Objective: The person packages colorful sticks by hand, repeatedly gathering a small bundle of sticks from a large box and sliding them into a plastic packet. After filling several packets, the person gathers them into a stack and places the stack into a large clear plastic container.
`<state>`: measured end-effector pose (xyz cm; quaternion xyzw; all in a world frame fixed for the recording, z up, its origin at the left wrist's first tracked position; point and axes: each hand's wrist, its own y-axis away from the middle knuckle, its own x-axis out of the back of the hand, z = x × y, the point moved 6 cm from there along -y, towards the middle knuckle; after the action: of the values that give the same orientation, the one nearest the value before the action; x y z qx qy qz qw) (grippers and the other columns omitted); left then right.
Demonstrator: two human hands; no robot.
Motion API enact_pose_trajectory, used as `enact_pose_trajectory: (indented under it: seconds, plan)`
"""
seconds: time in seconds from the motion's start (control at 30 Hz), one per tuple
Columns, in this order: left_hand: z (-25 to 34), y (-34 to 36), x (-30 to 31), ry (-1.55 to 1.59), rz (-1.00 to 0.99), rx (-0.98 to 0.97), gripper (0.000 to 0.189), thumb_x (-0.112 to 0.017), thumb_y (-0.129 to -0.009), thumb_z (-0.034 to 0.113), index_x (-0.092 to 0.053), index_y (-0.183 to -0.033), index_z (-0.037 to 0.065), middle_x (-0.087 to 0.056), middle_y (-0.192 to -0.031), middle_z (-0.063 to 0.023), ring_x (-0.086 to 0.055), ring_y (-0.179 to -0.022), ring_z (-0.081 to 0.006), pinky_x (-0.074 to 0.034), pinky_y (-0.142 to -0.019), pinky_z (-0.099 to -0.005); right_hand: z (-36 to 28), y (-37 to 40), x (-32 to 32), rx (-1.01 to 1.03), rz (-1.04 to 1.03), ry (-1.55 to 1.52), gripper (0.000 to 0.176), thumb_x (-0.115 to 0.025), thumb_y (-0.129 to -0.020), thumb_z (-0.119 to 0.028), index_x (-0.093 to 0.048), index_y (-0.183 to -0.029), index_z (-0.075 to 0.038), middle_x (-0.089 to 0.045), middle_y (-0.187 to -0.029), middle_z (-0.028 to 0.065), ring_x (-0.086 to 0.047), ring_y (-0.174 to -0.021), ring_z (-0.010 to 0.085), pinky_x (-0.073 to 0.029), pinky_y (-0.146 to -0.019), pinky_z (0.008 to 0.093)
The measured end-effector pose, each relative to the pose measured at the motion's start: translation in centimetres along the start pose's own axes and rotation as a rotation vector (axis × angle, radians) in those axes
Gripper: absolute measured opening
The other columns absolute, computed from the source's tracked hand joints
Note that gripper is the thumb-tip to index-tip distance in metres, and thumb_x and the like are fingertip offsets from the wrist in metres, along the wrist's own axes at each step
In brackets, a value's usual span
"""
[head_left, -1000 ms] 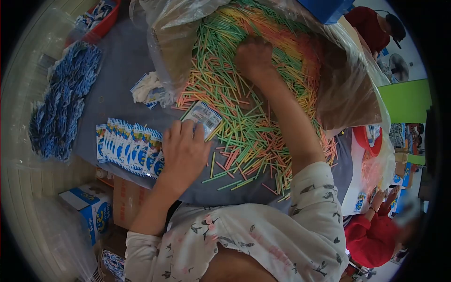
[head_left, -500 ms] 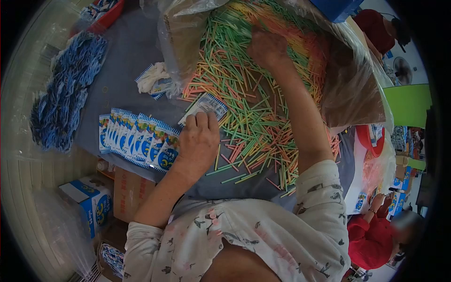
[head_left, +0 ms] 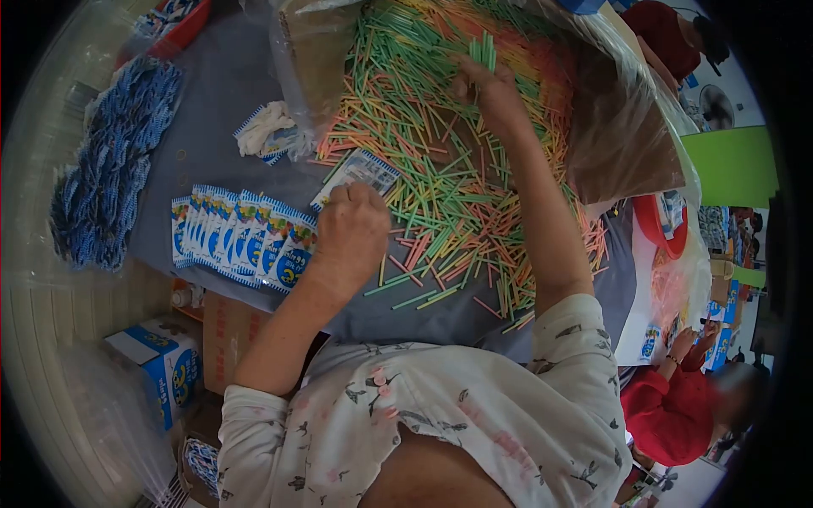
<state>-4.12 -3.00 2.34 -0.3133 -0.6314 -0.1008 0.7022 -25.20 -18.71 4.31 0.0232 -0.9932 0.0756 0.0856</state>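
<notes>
My right hand [head_left: 501,100] is closed around a small bunch of green sticks [head_left: 483,52], lifted just above a big heap of thin pastel sticks [head_left: 423,127] in green, yellow, orange and pink. Under the curled fingers of my left hand [head_left: 349,233] lies a single packet [head_left: 360,172], its silvery printed side up, at the heap's left edge. The fingers cover its lower end. Left of that hand, a fanned row of blue and white packets [head_left: 246,237] overlaps along the table edge.
White gloves [head_left: 271,131] lie on another packet. A large bundle of blue-and-white wrappers [head_left: 118,161] is at the left. Clear plastic sheeting [head_left: 627,93] surrounds the heap. Red basins stand at upper left [head_left: 182,30] and right [head_left: 660,224]. A person in red [head_left: 669,415] works at the right.
My right hand has drawn back slightly from deep in the heap, and a bunch of green sticks now stands up from its fingers. My left hand stays at the packet.
</notes>
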Motion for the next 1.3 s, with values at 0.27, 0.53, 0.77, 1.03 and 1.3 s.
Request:
enact_pose_trajectory:
  seconds: [0.27,0.53,0.77,1.03,1.3]
  plan:
    - [0.5,0.0,0.1,-0.035,0.073,0.055,0.012,-0.065,-0.071,0.006,-0.059,-0.079,0.000,-0.058,-0.079,-0.0136,-0.061,-0.075,-0.0287,-0.056,-0.058,-0.0372,0.8,4.7,-1.4,-0.250,-0.240,-0.335,0.013,-0.062,-0.096,-0.019,-0.061,-0.086,-0.011,-0.048,-0.064,-0.0075,-0.039,-0.054,0.0047,-0.027,-0.048,0.0224]
    - [-0.7,0.2,0.3,0.008,0.195,-0.008,0.012,-0.062,-0.071,0.002,-0.059,-0.081,-0.002,-0.058,-0.082,-0.0136,-0.060,-0.077,-0.0291,-0.056,-0.059,-0.0340,0.6,4.7,0.9,-0.063,0.001,-0.497,0.012,-0.065,-0.095,-0.021,-0.062,-0.097,-0.010,-0.044,-0.060,-0.0068,-0.034,-0.048,0.0051,-0.025,-0.046,0.0247]
    - [0.2,1.1,0.7,0.107,0.287,-0.019,0.014,-0.062,-0.075,0.002,-0.063,-0.088,-0.003,-0.059,-0.086,-0.0151,-0.058,-0.082,-0.0314,-0.054,-0.070,-0.0371,2.3,6.2,1.3,0.181,0.007,0.557,0.045,-0.051,-0.098,-0.049,-0.067,-0.116,-0.011,-0.062,-0.094,0.0091,-0.058,-0.095,0.0200,-0.038,-0.096,0.0387]
    - [-3.4,-0.1,2.3,0.527,0.114,0.252,0.014,-0.058,-0.088,0.008,-0.061,-0.087,-0.006,-0.056,-0.080,-0.0187,-0.056,-0.078,-0.0348,-0.046,-0.070,-0.0420,0.2,6.0,0.7,0.069,-0.277,0.486,0.058,-0.036,-0.099,-0.060,-0.061,-0.133,-0.019,-0.053,-0.134,0.0141,-0.046,-0.128,0.0319,-0.021,-0.115,0.0432]
    - [-5.1,0.1,1.5,0.867,0.035,0.439,0.019,-0.059,-0.089,0.009,-0.057,-0.078,-0.005,-0.056,-0.077,-0.0191,-0.056,-0.073,-0.0357,-0.044,-0.066,-0.0426,-0.8,6.7,-0.7,0.150,-0.265,0.346,0.065,-0.023,-0.101,-0.062,-0.061,-0.133,-0.020,-0.049,-0.139,0.0132,-0.045,-0.130,0.0311,-0.031,-0.112,0.0425]
